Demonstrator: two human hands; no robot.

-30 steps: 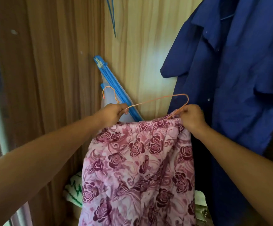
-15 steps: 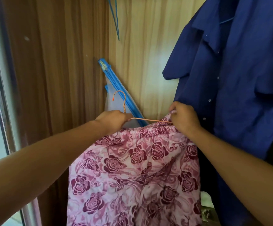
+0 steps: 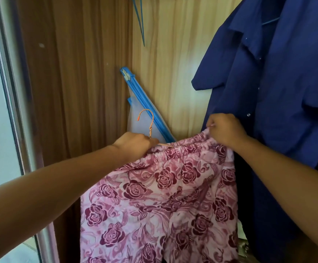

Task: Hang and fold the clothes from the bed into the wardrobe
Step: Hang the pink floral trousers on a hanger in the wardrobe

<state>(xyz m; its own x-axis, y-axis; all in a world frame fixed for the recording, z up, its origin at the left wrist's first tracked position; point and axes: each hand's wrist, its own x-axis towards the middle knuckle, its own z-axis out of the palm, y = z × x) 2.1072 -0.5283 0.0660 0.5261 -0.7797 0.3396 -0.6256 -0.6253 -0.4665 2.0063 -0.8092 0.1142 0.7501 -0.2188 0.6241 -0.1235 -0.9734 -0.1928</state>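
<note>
The orange hanger is now almost wholly sheathed in the floral trousers. One second earlier its wire shoulder was exposed above the waistband from one hand to the other. Half a second earlier only a straight run of wire was left showing. Now only the hook and a short stub of wire at the neck are seen, at 11 o'clock from the trousers' centre. The left hand is closed round the base of the hook together with the left end of the waistband. The right hand is pinching the right end of the waistband, raised at 1 o'clock, evidently over the hanger's far shoulder. The trousers are held in front of the wardrobe, hanging free below both hands and not yet hung. A navy shirt is already hung at 3 o'clock, just beside the right hand. A blue hanger is noted at 12 o'clock, and a blue-edged pouch is leaning against the back panel behind the hook. The mounting step is judged nearly complete, and the hook remains to be lifted to the rail, which is not in view. Slippage of the elastic waistband off the wire is judged the chief risk once the right hand is released.
</note>
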